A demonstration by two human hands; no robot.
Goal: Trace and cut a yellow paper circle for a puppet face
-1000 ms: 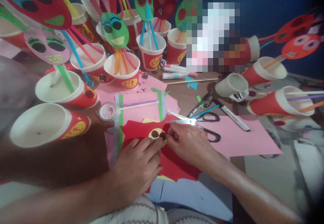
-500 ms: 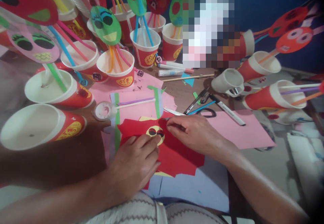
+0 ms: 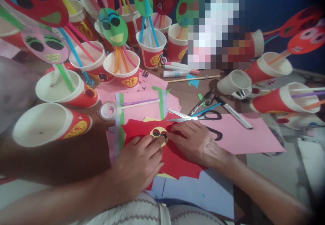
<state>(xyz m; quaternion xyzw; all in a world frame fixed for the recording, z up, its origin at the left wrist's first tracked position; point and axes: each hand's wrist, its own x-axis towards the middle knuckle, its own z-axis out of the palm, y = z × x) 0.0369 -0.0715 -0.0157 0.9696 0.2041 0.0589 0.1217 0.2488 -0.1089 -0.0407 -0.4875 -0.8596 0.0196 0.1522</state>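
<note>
A pale yellow paper disc (image 3: 155, 129) with black and red eye shapes lies on jagged red paper (image 3: 175, 160). My left hand (image 3: 139, 164) rests over the disc's lower part, fingers spread and lying flat. From the right, my right hand (image 3: 194, 138) touches the disc's right edge with its fingertips; what they may hold is hidden. Just beyond my right hand are open scissors (image 3: 184, 117) with black handles. Under the red paper, blue-grey paper (image 3: 193, 192) reaches toward my lap.
Paper cups (image 3: 54, 125) holding straws and paper faces stand left and behind. A tape roll (image 3: 109, 110), a marker (image 3: 235, 113) and a white mug (image 3: 235, 82) surround the papers. Pink paper (image 3: 254, 135) lies right. A blurred shape is behind.
My right hand has moved down and in to the disc, uncovering more of the scissors. My left hand stays on the disc. The whole view has shifted slightly.
</note>
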